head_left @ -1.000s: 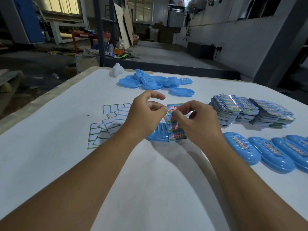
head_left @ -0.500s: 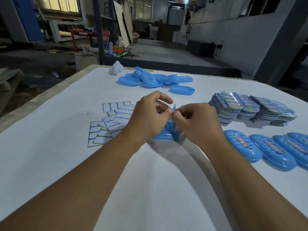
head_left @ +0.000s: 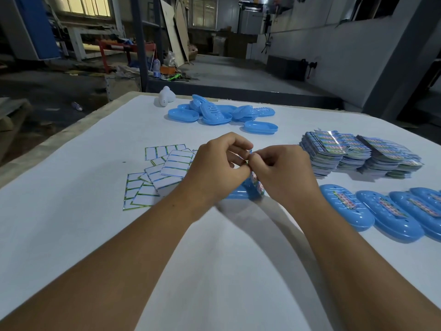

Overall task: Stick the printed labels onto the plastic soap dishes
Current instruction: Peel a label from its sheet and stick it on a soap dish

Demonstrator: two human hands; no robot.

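Left hand (head_left: 216,172): middle of the white table (head_left: 71,235), fingers curled, thumb and forefinger pinching the top edge of the label sheet (head_left: 257,183)
Right hand (head_left: 284,174): just right of the left, fingertips touching it, thumb and forefinger pinched on the same top edge of the sheet
Label sheet: held upright and edge-on between the two hands, its printed strips showing below the knuckles; whether one label is lifted off cannot be told
Soap dish under the hands (head_left: 237,193): blue, lying on the table beneath and behind the sheet, mostly hidden
Labelled dishes (head_left: 346,207): a row at the near right, overlapping one another, each with a printed strip across its top
Unlabelled dishes (head_left: 214,113): a loose blue pile at the far middle of the table, one lying apart on its right
Stacks of label sheets (head_left: 358,154): right of the hands, fanned in thick piles, beyond the labelled row
Spent backing sheets (head_left: 155,177): white with green-edged blank cells, scattered left of the left hand
White object (head_left: 166,96): small, at the far edge, left of the pile
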